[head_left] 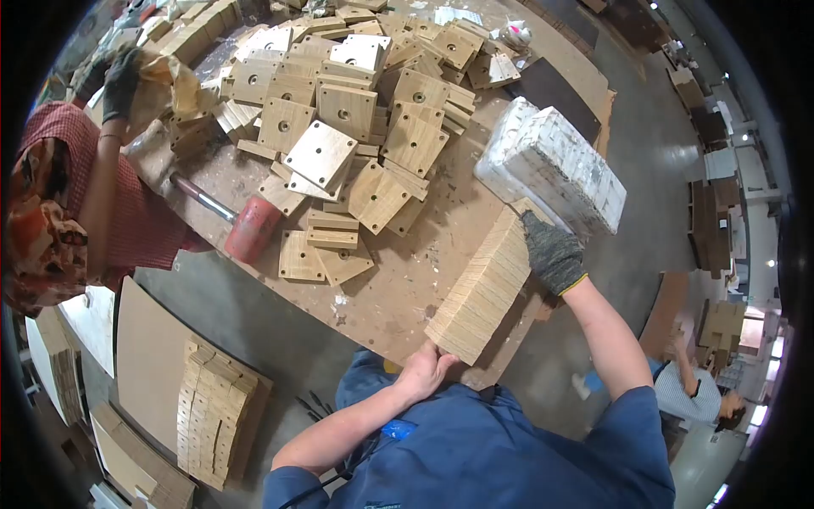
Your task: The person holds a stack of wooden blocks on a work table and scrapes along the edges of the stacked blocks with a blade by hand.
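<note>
A tight row of square wooden plates (pixel 481 287) lies on edge along the right side of the worktable. My left hand (pixel 423 371), bare, has its fingers closed at the near end of the row. At the far end, my right hand (pixel 551 252), in a dark grey knitted glove, grips the row's last plates. Between the two hands the plates are pressed together; the faces are hidden and only the edges show. Beyond them is a large loose heap of square wooden plates with drilled holes (pixel 346 106).
A red-headed mallet (pixel 253 229) lies at the table's left edge. White wrapped blocks (pixel 560 165) stand beyond my right hand. A co-worker's gloved hand (pixel 121 83) is at the far left; another person (pixel 691 390) is at right. Stacked wooden pieces (pixel 212 416) sit lower left.
</note>
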{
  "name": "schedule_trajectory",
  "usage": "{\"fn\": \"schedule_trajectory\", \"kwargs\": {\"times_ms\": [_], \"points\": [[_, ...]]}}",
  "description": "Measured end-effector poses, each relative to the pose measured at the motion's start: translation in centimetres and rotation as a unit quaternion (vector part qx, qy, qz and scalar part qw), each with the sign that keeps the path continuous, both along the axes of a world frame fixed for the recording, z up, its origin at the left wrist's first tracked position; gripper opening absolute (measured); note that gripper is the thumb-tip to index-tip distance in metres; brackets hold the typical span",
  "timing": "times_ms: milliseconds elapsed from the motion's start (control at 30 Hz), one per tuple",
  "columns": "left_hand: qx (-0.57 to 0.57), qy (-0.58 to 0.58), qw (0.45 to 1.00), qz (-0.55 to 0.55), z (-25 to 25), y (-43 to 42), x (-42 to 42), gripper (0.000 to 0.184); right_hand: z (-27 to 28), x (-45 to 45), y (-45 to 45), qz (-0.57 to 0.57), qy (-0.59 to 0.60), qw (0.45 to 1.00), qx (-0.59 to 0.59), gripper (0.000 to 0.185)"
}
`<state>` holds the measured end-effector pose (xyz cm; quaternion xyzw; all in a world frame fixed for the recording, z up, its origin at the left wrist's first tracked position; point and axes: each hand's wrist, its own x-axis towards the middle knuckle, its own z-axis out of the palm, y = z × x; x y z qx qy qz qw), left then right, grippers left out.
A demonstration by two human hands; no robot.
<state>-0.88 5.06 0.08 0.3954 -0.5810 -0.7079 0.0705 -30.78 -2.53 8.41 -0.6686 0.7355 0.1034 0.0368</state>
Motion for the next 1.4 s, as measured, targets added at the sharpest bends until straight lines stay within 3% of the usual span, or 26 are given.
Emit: {"fn": "schedule_trajectory", "kwargs": {"times_ms": [133,200,267,367,433,533,567,600,633,667,767,833,900,967,1000,1067,1167,1233,1333,1400], "points": [[-0.041,-0.05,0.997,-0.048,0.3,0.1,0.0,0.049,0.6,2.6,0.8,0.015,0.017,1.0,0.017,0.04],[-0.045,-0.068,0.995,-0.064,0.3,0.1,0.0,0.051,3.2,7.4,2.6,0.145,-0.04,0.969,0.198,0.053],[-0.037,-0.075,0.993,-0.081,0.3,0.0,0.1,0.052,4.3,10.8,4.5,0.289,-0.123,0.911,0.267,0.049],[-0.054,-0.073,0.993,-0.078,0.5,-0.2,0.0,0.055,2.4,7.1,3.5,0.252,-0.155,0.955,0.013,0.044],[-0.059,-0.078,0.992,-0.079,0.5,0.1,0.1,0.055,2.5,4.4,1.0,0.154,-0.045,0.987,-0.015,0.041],[-0.055,-0.09,0.991,-0.087,0.3,0.1,-0.1,0.055,2.4,2.6,-1.2,0.062,0.009,0.998,0.012,0.039],[-0.055,-0.092,0.99,-0.087,0.2,0.2,-0.1,0.054,0.4,3.5,1.3,0.131,-0.01,0.991,0.004,0.04],[-0.055,-0.095,0.99,-0.088,0.1,0.2,0.0,0.054,2.7,7.1,2.3,0.186,-0.057,0.973,0.121,0.043],[-0.062,-0.073,0.993,-0.072,-0.1,0.4,0.1,0.054,2.5,8.6,4.2,0.285,-0.159,0.93,0.167,0.046],[-0.069,-0.05,0.995,-0.059,-0.5,0.7,0.1,0.053,5.5,12.1,3.3,0.272,-0.2,0.888,0.312,0.05],[-0.069,-0.057,0.994,-0.061,0.3,0.3,0.1,0.052,4.3,8.1,2.0,0.255,-0.163,0.95,0.083,0.042],[-0.065,-0.078,0.993,-0.067,0.8,-0.1,-0.2,0.052,3.4,4.0,-1.1,0.127,0.006,0.991,-0.036,0.038],[-0.063,-0.09,0.992,-0.068,0.8,0.3,0.0,0.052,2.7,2.1,-3.1,-0.024,-0.014,0.999,0.04,0.039],[-0.082,-0.082,0.992,-0.052,0.4,0.3,0.0,0.053,0.8,4.0,1.4,0.144,-0.028,0.987,0.06,0.033],[-0.082,-0.079,0.992,-0.048,0.5,0.2,-0.1,0.054,1.0,6.2,3.4,0.213,-0.123,0.962,0.12,0.036],[-0.084,-0.037,0.995,-0.033,0.1,0.7,-0.1,0.057,5.6,11.7,2.6,0.315,-0.189,0.871,0.326,0.034],[-0.063,-0.075,0.994,-0.045,0.1,0.9,-0.1,0.057,2.6,5.0,0.6,0.247,-0.111,0.962,0.023,0.04],[-0.066,-0.074,0.994,-0.05,0.2,0.8,-0.2,0.057,3.9,2.2,-2.6,0.115,0.031,0.993,0.011,0.038],[-0.064,-0.08,0.994,-0.042,0.4,0.7,-0.2,0.058,3.6,1.2,-3.9,0.03,0.037,0.997,0.069,0.037],[-0.053,-0.081,0.994,-0.044,0.8,0.6,0.0,0.058,3.7,3.7,-2.3,0.114,0.044,0.982,0.143,0.038]]}}
